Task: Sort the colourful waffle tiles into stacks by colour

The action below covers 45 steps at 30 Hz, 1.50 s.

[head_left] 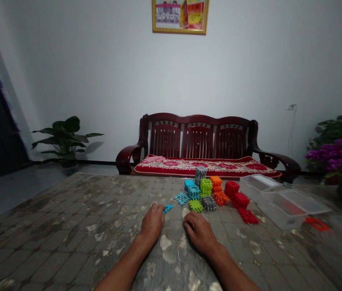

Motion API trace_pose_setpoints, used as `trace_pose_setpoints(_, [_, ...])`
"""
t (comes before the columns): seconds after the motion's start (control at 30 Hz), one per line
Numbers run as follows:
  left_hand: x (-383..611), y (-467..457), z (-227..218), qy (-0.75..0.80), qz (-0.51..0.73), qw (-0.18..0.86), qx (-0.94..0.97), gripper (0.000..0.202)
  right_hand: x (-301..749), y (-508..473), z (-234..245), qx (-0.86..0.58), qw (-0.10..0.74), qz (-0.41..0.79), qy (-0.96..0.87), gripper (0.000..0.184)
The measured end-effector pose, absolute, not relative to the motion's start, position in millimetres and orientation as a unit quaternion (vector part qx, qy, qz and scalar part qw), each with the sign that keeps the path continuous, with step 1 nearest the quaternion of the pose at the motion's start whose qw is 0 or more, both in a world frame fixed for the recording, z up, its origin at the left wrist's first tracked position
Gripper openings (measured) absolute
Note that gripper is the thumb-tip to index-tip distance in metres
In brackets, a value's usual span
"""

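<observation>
My left hand rests on the table with curled fingers pinching a small blue toothed building piece at its fingertips. My right hand lies beside it, knuckles up, fingers curled under; nothing shows in it. Just beyond the hands stand stacks of toothed building pieces: blue, green, grey, orange and red. Loose pieces lie flat nearby: a blue one, a green one, a grey one.
A clear plastic box and its lid sit right of the pieces, with a red item beside them. A wooden bench stands behind the table. Potted plants stand at left and right.
</observation>
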<state>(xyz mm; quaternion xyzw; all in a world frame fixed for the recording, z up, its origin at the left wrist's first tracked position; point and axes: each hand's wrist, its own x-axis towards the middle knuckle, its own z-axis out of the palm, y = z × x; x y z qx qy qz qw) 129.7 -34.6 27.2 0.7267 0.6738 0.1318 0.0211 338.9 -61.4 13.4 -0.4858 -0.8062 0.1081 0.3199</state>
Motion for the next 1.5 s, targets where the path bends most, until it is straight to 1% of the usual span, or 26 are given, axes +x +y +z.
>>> trace_pose_setpoints(0.2, [133.9,-35.2,29.1,0.675,0.127,0.008,0.727,0.023,338.2,-60.9,12.7,-0.49,0.317,0.108,-0.805,0.016])
trace_pose_setpoints(0.37, [137.6,-36.7,31.6,0.68,0.117,-0.004,0.724,0.023,338.2,-60.1,11.7,-0.486,0.326,0.106,-0.804,0.017])
trace_pose_setpoints(0.7, [137.7,-35.9,25.9,0.676,0.15,-0.002,0.722,0.019,336.8,-58.5,10.0,-0.49,0.316,0.097,-0.807,0.017])
trace_pose_setpoints(0.9, [138.7,-35.9,26.6,0.68,0.149,-0.005,0.718,0.025,336.3,-56.7,9.6,-0.485,0.303,0.088,-0.815,0.018])
trace_pose_setpoints(1.07, [138.8,-33.3,22.3,0.684,0.168,-0.007,0.71,0.042,336.1,-57.5,11.5,-0.486,0.291,0.079,-0.82,0.019])
trace_pose_setpoints(1.13, [139.0,-32.6,21.7,0.688,0.166,-0.006,0.707,0.045,335.8,-57.3,11.5,-0.49,0.288,0.077,-0.819,0.019])
trace_pose_setpoints(1.33, [141.1,-33.5,26.5,0.693,0.142,-0.002,0.707,0.034,335.3,-55.9,11.4,-0.491,0.282,0.078,-0.821,0.018])
trace_pose_setpoints(1.5, [140.9,-34.7,28.1,0.695,0.148,0.004,0.704,0.029,335.0,-56.8,13.3,-0.489,0.288,0.078,-0.82,0.018])
